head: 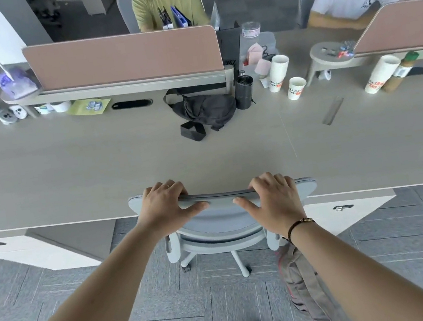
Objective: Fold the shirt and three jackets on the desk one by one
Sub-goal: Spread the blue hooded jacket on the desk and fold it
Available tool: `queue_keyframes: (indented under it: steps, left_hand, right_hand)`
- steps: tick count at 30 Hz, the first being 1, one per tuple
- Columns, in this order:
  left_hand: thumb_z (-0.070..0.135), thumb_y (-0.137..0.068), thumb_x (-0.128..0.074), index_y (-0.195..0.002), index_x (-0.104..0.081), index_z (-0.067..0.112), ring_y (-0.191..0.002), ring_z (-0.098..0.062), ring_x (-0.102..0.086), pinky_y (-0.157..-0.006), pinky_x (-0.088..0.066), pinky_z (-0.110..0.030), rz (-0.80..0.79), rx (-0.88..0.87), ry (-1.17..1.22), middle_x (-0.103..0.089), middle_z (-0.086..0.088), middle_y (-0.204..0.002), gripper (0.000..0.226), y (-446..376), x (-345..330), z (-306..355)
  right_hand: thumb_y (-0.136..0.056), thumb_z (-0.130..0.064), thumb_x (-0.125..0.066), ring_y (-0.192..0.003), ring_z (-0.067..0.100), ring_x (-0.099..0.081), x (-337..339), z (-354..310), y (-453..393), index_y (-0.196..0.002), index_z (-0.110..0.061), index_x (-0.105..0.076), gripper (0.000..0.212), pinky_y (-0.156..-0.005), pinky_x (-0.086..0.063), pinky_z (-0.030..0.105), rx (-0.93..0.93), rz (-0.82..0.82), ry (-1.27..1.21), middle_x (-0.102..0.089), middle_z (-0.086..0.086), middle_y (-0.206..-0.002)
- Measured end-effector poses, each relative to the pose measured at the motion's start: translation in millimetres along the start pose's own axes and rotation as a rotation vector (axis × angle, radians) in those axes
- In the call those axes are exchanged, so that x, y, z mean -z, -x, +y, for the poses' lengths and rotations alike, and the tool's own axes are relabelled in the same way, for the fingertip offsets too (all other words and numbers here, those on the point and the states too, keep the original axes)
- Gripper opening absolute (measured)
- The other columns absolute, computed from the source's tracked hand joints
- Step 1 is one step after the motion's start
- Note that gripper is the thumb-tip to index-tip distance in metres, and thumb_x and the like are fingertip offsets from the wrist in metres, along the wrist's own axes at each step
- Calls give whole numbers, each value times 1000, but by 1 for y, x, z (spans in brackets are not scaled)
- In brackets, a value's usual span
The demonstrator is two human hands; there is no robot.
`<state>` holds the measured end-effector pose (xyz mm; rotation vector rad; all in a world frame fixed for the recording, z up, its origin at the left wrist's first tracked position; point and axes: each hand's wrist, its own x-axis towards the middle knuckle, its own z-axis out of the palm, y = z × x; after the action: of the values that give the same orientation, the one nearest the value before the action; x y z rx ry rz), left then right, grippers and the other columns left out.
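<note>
Both arms extended forward; left hand (166, 203) and right hand (272, 195) side by side, fingers curled in grip, thumbs pointing inward.

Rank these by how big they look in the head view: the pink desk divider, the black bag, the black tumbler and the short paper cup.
Largest to smallest:
1. Pink desk divider
2. Black bag
3. Black tumbler
4. Short paper cup
The tumbler and cup look fairly close.

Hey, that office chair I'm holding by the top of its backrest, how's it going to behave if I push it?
The office chair will probably roll easily: a caster shows on its base, on flat carpet tiles. It may swivel or veer rather than track straight, so the left hand and right hand, both gripping the top edge, help steer. Its mesh back likely flexes a little.
</note>
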<state>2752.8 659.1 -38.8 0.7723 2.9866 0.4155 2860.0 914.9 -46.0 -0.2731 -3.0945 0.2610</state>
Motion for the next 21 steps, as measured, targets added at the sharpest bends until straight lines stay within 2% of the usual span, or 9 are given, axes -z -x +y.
queue_keyframes:
  steps: [6,9,12,14,16,18,21]
  left_hand:
    - [102,-65,-26,-88,-56,35,-94,-13,-51,-91,-37,-35,-53,-18,-8,-55,17,-91,76,-1,5,-8]
    - [99,-67,-29,-90,-55,36,-99,-14,-51,-94,-35,-35,-74,-28,16,-56,17,-96,72,0,5,-13]
    - [94,-73,-32,-101,-57,37,-112,-17,-49,-98,-34,-36,-132,-55,39,-56,14,-111,68,2,8,-16]
    - [85,-82,-39,-117,-56,38,-123,-20,-45,-104,-32,-37,-164,-68,44,-52,11,-128,61,6,10,-17]
    - [75,-90,-43,-132,-48,37,-129,-23,-41,-110,-28,-38,-142,-96,25,-46,8,-138,57,14,11,-16]
    - [65,-93,-48,-143,-39,34,-136,-24,-35,-119,-17,-39,-105,-109,9,-40,4,-146,60,28,9,-14]
    - [57,-95,-49,-159,-10,28,-153,-29,-5,-125,7,-45,-101,-71,17,-15,-7,-164,80,53,3,-10]
  right_hand:
    - [-82,-85,-14,-108,21,-49,5,-13,4,-112,-32,-56,74,-105,-32,38,-48,-31,3,-52,-8,-109]
    - [-82,-84,-13,-125,22,-43,11,-22,8,-127,-33,-52,78,-117,-20,42,-96,-85,7,-50,-6,-123]
    - [-93,-73,-19,-142,24,-27,17,-35,13,-144,-29,-39,71,-124,-5,50,-139,-180,5,-42,-1,-140]
    - [-101,-62,-23,-148,24,-18,19,-47,18,-150,-28,-34,61,-125,-3,49,-151,-199,6,-38,-1,-148]
    - [-104,-52,-30,-151,25,-13,19,-60,27,-152,-26,-30,54,-125,-6,47,-177,-161,-9,-34,-1,-154]
    - [-103,-44,-42,-153,25,-6,18,-73,39,-156,-25,-23,59,-125,-8,45,-227,-138,-69,-23,1,-161]
    - [-100,-44,-52,-155,24,5,20,-91,61,-160,-30,-5,77,-126,-8,45,-256,-165,-151,4,-2,-168]
